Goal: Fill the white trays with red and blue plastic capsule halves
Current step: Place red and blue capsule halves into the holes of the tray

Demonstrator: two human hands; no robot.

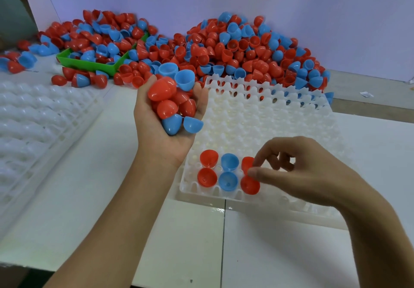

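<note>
- Near the front edge of the white moulded plastic tray (pixel 257 117), six capsule halves were seated in two short rows of three, cups upward: red, blue, red in each row.
- The sixth piece, a red plastic capsule half (pixel 247 164) in the further row, was pinched at its rim between thumb and forefinger of the right hand (pixel 313 175); whether it was fully seated in its pocket could not be told, as the fingers hid part of it.
- A handful of red and blue capsule halves (pixel 173 104) was cradled in the left hand (pixel 165 117), palm up and fingers curled round it, held above the tray's left edge.
- The rest of the tray's pockets were seen to be unfilled, so the task was judged to be at an early stage: the placing step, one piece at a time.
- The next move was judged to call for the red half to be released, and a blue half to be taken from the left hand and set in the adjoining pocket, if the colour pattern was to be kept.
- Along the table's far edge a large heap of loose red and blue halves (pixel 246 50) was piled, partly over a green plastic bin (pixel 89 63).
- Toward the table's left edge, further white trays (pixel 33 117) were laid unfilled.
</note>
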